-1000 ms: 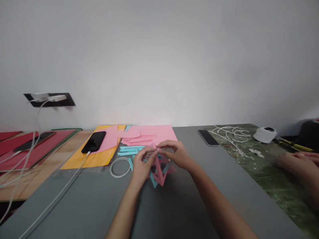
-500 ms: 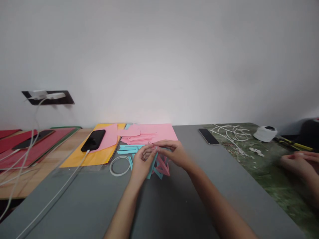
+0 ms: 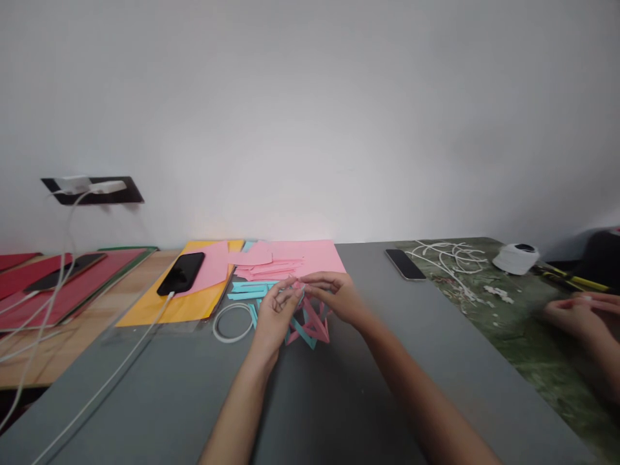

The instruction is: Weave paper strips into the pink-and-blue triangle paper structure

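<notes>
A pink and blue folded-paper figure (image 3: 310, 326) made of interlocked strips rests on the grey table (image 3: 339, 400). My left hand (image 3: 274, 314) pinches its upper left part, fingers closed. My right hand (image 3: 334, 296) grips its top from the right, fingers curled. The fingertips of both hands meet above the figure. Loose blue strips (image 3: 249, 289) and pink strips (image 3: 271, 268) lie just behind my hands on a pink sheet (image 3: 314, 255).
A black phone (image 3: 182, 273) on a white cable (image 3: 232, 323) lies on orange paper (image 3: 179, 307) at the left. Red sheets (image 3: 72, 284) sit farther left. Another phone (image 3: 405, 265), white cord scraps (image 3: 450, 258) and a tape roll (image 3: 515, 259) are right; another person's hands (image 3: 576, 316) rest there.
The paper figure has been turned and lowered between my hands. My hands have drawn a little closer together over it. The other person's hands shifted slightly.
</notes>
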`<state>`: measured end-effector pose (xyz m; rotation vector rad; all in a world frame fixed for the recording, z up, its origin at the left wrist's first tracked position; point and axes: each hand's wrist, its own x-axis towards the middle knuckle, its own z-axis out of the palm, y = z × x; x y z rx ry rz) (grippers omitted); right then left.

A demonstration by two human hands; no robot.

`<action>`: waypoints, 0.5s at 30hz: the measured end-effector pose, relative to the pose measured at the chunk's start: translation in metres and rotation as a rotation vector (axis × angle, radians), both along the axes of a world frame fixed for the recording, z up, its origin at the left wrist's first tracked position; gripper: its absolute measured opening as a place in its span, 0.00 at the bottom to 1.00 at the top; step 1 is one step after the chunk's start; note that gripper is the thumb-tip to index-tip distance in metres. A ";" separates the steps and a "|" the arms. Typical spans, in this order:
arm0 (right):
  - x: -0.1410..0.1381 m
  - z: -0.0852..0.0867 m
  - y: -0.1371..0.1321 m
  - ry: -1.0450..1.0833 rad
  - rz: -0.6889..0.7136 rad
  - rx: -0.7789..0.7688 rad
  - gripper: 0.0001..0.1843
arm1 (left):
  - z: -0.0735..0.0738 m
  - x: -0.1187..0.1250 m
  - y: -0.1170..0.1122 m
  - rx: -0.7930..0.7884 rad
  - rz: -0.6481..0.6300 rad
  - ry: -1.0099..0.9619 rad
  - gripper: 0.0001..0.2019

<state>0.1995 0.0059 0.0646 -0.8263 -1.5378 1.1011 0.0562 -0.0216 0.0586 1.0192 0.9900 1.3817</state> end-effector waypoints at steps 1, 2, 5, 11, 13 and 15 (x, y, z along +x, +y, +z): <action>0.001 0.000 0.000 -0.006 0.013 0.016 0.12 | 0.000 -0.001 0.000 -0.016 -0.014 -0.007 0.24; 0.001 0.000 0.001 -0.017 0.029 0.045 0.12 | -0.001 -0.002 0.000 -0.032 -0.029 -0.010 0.25; 0.005 0.000 0.003 -0.067 0.075 0.180 0.10 | -0.004 -0.005 0.002 -0.062 -0.087 -0.011 0.25; 0.012 0.002 0.007 -0.134 0.119 0.287 0.09 | -0.006 -0.006 0.002 -0.080 -0.172 -0.089 0.24; 0.012 0.004 0.006 -0.137 0.132 0.296 0.09 | -0.007 -0.005 0.002 -0.083 -0.174 -0.117 0.24; 0.011 0.005 0.004 -0.144 0.129 0.293 0.10 | -0.008 -0.004 0.002 -0.085 -0.158 -0.124 0.24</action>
